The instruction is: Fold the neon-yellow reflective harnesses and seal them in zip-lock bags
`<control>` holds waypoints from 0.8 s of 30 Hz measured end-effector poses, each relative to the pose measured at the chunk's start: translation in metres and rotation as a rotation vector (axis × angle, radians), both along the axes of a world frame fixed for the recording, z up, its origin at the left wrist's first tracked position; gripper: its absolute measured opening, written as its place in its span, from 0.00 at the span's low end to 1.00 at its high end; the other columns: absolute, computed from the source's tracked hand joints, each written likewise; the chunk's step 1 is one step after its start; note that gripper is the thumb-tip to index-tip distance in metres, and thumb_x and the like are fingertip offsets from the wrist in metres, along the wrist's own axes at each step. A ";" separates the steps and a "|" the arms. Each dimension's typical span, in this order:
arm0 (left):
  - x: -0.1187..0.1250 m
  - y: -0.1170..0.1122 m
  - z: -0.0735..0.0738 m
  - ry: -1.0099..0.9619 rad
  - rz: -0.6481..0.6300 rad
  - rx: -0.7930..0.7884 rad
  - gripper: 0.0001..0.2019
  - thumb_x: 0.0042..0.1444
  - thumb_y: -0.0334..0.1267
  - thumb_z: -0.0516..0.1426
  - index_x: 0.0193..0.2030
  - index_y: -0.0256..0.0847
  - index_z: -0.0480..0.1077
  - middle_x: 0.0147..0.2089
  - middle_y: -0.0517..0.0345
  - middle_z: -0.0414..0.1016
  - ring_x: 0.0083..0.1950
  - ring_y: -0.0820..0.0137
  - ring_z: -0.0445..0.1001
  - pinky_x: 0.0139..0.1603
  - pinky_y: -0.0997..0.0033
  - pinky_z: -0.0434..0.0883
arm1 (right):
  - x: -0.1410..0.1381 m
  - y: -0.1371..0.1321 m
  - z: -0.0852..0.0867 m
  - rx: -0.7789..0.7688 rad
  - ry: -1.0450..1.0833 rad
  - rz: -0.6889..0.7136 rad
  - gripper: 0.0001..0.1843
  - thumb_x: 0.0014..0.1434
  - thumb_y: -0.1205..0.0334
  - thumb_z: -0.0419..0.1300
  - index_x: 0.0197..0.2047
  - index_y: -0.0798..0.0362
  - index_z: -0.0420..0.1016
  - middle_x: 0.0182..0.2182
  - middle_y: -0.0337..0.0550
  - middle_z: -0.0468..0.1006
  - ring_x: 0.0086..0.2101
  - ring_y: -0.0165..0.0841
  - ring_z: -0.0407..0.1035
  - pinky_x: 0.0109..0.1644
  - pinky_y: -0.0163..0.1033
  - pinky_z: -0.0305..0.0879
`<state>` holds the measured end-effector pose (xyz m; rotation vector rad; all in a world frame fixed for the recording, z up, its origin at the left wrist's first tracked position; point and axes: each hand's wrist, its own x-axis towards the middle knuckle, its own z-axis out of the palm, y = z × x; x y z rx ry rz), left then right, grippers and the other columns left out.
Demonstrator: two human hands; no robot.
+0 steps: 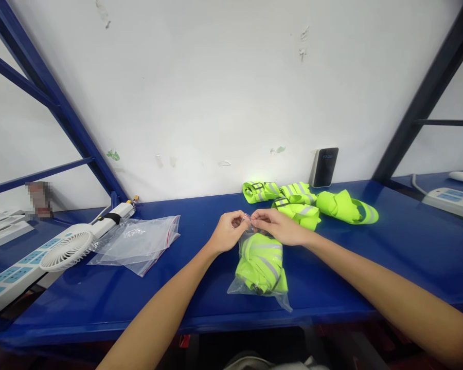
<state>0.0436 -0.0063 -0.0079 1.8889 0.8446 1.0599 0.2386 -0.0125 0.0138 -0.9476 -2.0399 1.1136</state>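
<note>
A clear zip bag [261,288] lies on the blue shelf [389,257] with a folded neon-yellow reflective vest [262,262] inside it. My left hand [227,231] and my right hand [280,226] meet at the bag's top edge. Both pinch that edge, fingers closed, thumbs pressed against forefingers. Several more folded neon-yellow vests [308,203] lie loose just behind my right hand.
A pile of empty clear zip bags [137,244] lies to the left. Farther left are a small white fan [67,249] and a white power strip [11,277]. A black device [324,167] leans on the wall. Another power strip [451,200] sits at the right. Blue rack posts frame both sides.
</note>
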 end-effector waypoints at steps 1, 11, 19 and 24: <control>0.000 0.000 0.001 -0.006 -0.021 -0.024 0.15 0.60 0.47 0.57 0.34 0.34 0.72 0.33 0.54 0.77 0.33 0.71 0.73 0.35 0.74 0.68 | 0.000 0.000 -0.001 -0.003 0.005 0.009 0.15 0.63 0.51 0.56 0.38 0.55 0.73 0.30 0.40 0.74 0.28 0.29 0.63 0.33 0.36 0.58; -0.009 0.004 0.006 0.134 -0.026 0.046 0.16 0.60 0.45 0.56 0.31 0.33 0.74 0.27 0.58 0.73 0.29 0.74 0.68 0.31 0.76 0.62 | -0.004 0.000 -0.002 -0.057 -0.038 0.056 0.18 0.62 0.47 0.55 0.34 0.54 0.70 0.25 0.35 0.66 0.25 0.28 0.56 0.30 0.36 0.53; -0.032 0.013 0.016 0.140 0.039 0.051 0.15 0.57 0.41 0.57 0.23 0.34 0.74 0.24 0.59 0.73 0.28 0.73 0.67 0.32 0.74 0.61 | -0.007 -0.001 0.002 -0.198 0.042 0.019 0.17 0.57 0.48 0.60 0.29 0.55 0.71 0.20 0.32 0.62 0.21 0.24 0.50 0.26 0.35 0.46; -0.040 0.014 0.025 0.129 0.077 0.088 0.15 0.57 0.40 0.58 0.22 0.35 0.74 0.24 0.57 0.75 0.29 0.72 0.69 0.34 0.73 0.63 | -0.005 0.001 0.000 -0.192 0.045 0.009 0.17 0.57 0.48 0.60 0.30 0.55 0.72 0.21 0.34 0.66 0.21 0.25 0.56 0.26 0.34 0.54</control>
